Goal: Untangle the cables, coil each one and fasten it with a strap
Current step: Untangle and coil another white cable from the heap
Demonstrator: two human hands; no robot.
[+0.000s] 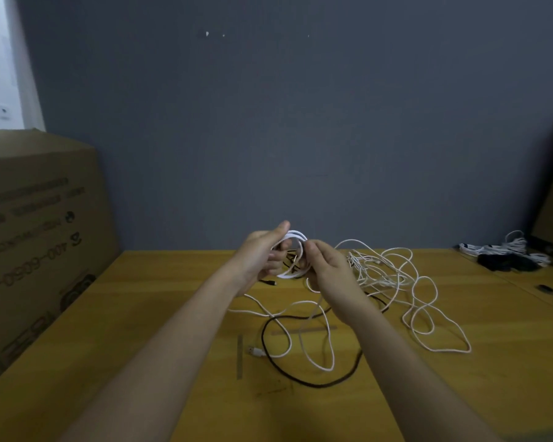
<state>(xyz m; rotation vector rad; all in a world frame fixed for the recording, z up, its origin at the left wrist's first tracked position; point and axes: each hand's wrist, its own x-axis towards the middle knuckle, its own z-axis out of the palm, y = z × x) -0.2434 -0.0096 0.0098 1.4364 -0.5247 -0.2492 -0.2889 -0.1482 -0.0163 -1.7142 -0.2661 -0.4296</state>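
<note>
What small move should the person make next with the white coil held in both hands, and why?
Probably wind one more loop onto the white coil. The left hand and right hand both grip it above the table, but its loose tail trails down among the tangled cables, and no strap is visibly fastened yet.

Above the wooden table [173, 314] we hold a white coil [296, 253] between our left hand [262, 256] and right hand [326, 266]; loose cables [396, 282] lie on it.
</note>
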